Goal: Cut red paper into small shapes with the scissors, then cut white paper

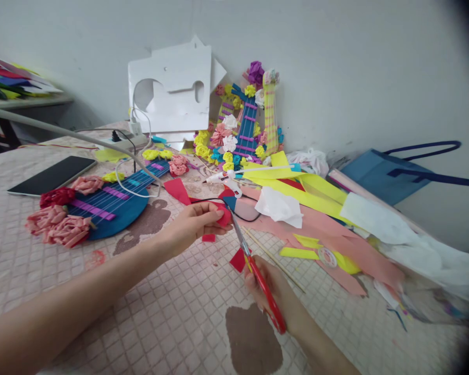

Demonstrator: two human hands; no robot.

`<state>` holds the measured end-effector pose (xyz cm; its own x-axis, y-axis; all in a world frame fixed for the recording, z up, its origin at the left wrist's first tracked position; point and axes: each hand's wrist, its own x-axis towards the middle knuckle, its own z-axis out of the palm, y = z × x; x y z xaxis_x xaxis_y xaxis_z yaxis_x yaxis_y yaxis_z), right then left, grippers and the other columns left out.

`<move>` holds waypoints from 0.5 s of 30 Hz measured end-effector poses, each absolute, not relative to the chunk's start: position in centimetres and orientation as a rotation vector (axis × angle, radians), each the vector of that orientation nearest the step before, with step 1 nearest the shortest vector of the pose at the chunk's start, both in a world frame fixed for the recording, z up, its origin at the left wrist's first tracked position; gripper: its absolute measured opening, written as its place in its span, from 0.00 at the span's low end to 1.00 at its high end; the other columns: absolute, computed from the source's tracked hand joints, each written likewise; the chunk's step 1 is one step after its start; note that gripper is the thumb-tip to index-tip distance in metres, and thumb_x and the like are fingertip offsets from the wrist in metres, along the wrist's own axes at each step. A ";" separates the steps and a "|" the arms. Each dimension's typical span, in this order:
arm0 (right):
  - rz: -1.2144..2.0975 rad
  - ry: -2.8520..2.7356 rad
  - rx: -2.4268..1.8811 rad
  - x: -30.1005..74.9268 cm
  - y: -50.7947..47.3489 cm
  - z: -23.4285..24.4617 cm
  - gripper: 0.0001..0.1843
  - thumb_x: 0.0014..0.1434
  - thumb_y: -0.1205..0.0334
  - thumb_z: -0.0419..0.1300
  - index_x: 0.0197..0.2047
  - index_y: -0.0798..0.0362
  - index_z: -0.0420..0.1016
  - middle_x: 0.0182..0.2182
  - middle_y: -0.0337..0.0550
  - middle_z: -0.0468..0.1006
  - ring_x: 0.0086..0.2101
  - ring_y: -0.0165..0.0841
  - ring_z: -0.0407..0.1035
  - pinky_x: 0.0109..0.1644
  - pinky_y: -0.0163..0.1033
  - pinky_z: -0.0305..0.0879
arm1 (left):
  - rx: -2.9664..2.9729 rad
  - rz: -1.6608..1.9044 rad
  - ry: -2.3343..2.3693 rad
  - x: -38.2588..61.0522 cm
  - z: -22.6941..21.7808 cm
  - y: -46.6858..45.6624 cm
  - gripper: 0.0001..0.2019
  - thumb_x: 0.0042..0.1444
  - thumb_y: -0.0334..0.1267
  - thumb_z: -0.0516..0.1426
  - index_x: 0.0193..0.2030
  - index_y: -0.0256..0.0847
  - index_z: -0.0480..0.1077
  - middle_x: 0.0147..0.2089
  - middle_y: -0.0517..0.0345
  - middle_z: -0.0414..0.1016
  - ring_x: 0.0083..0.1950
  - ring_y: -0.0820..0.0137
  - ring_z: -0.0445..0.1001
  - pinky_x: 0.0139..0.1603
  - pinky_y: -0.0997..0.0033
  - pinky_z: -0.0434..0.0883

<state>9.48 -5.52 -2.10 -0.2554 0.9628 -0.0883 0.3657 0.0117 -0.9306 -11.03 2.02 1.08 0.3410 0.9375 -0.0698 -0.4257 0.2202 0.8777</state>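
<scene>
— Reaching how, with the left hand (203, 221)?
— In from the lower left, with forearm stretched over the tabletop (172, 312) and fingers curled, pinching red paper (224, 215) against the thumb.
— And with the right hand (272, 285)?
— Up from the lower right, closed around the red handles of the scissors (257, 272).
— Pointing which way?
— Forward and somewhat left, with long axis slanting from the right palm up to the red paper. Can't tell whether touching at the tips.
— Any containers?
— At far right, near the wall (336, 78), a blue bag (383, 174). Can't make out the contents.
</scene>
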 end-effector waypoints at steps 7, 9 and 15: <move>1.329 -1.765 -1.315 10.1 -5.6 -1.6 0.23 0.60 0.38 0.50 0.32 0.51 0.61 0.19 0.31 0.58 0.18 0.26 0.54 0.20 0.34 0.52 | 0.921 1.022 0.722 -11.2 0.7 2.3 0.10 0.50 0.37 0.65 0.28 0.35 0.69 0.31 0.55 0.78 0.35 0.68 0.79 0.37 0.72 0.74; 1.342 -1.786 -1.332 10.2 -5.6 -1.3 0.21 0.61 0.40 0.49 0.33 0.51 0.61 0.19 0.30 0.58 0.18 0.26 0.54 0.22 0.34 0.54 | 0.929 1.008 0.733 -11.3 0.6 2.4 0.10 0.50 0.37 0.65 0.28 0.35 0.69 0.31 0.56 0.78 0.35 0.69 0.79 0.37 0.72 0.74; 1.365 -1.820 -1.330 10.2 -5.6 -0.4 0.16 0.62 0.47 0.50 0.33 0.50 0.61 0.18 0.29 0.57 0.18 0.25 0.52 0.23 0.34 0.54 | 0.945 0.989 0.751 -11.4 0.4 2.4 0.10 0.52 0.37 0.64 0.29 0.35 0.67 0.31 0.56 0.77 0.35 0.69 0.78 0.37 0.71 0.72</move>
<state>10.21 -5.65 -0.37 -0.3967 0.9048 -0.1547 0.4019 0.0198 -0.9155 -11.35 2.42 0.45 0.3735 0.9221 -0.1010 -0.3455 0.2393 0.9074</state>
